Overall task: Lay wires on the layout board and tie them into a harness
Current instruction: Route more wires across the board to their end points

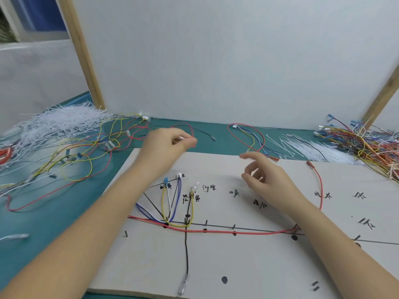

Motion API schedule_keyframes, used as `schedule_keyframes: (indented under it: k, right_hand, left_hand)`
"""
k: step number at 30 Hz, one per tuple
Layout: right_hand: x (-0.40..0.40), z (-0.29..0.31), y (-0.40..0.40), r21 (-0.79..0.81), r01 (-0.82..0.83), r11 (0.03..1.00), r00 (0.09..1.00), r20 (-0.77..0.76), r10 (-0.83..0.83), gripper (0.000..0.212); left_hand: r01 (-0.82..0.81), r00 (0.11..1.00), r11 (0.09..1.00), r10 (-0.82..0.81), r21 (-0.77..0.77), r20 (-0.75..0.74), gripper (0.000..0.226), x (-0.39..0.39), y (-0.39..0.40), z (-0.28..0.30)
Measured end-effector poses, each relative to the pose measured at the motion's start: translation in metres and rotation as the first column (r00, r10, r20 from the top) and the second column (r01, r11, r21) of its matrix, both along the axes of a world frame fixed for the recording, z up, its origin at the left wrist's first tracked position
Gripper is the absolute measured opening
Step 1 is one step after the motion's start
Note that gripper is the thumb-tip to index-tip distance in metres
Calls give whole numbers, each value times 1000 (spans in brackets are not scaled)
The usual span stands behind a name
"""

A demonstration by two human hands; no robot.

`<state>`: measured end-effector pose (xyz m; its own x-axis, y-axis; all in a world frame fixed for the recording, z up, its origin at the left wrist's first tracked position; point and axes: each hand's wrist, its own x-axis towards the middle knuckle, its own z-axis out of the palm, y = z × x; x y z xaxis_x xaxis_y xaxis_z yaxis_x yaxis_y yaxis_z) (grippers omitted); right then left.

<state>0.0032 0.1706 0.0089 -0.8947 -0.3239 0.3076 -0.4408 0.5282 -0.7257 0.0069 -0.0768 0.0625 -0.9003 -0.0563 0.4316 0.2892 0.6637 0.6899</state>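
Note:
The beige layout board (248, 262) lies in front of me, marked with black lines, dots and handwritten labels. On it run a long red wire (226, 231), a black wire (186, 251), and yellow, white and blue wire loops (170, 203) around small pegs. My left hand (166, 145) hovers at the board's far edge, fingers pinched on a small white connector end of a red wire (190, 128) that loops over the teal table. My right hand (267, 178) floats over the board's upper middle, fingers spread and curled, holding nothing.
A tangle of loose wires (82, 152) and a heap of white cable ties (56, 124) lie at the left. More cable ties (311, 147) and a multicolour wire pile (367, 145) lie at the right. A red-blue-yellow loop (248, 137) rests behind the board. A white partition (216, 61) closes the back.

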Motion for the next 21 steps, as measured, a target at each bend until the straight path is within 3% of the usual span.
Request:
schedule_keyframes:
  k: [4,8,10,13,14,18,21]
  right_hand:
    - [7,0,-8,-93,-124,988,992,5,125,71]
    - [15,1,-20,-37,-192,981,980,-64,189,47]
    - [16,2,-23,-33,-160,986,985,-74,158,37]
    - [16,2,-25,-158,-114,981,992,35,121,34]
    - [15,3,-25,-222,-99,970,990,81,119,35]
    - [12,8,-22,-490,-54,870,982,130,134,37]
    - [8,11,-17,-666,30,745,983,153,97,32]
  left_hand:
    - [238,969,957,-223,-167,103,28,24,51,-17]
    - [405,914,851,-391,-335,112,42,35,77,-28]
    - [447,894,882,-433,-149,116,47,33,76,-28]
    - [266,951,959,-277,95,138,34,15,66,-32]
    - [197,963,979,-203,53,179,23,6,60,-36]
    - [132,954,936,-31,-325,299,48,-30,33,-55]
    - [91,967,953,-14,-289,256,37,-53,20,-59]
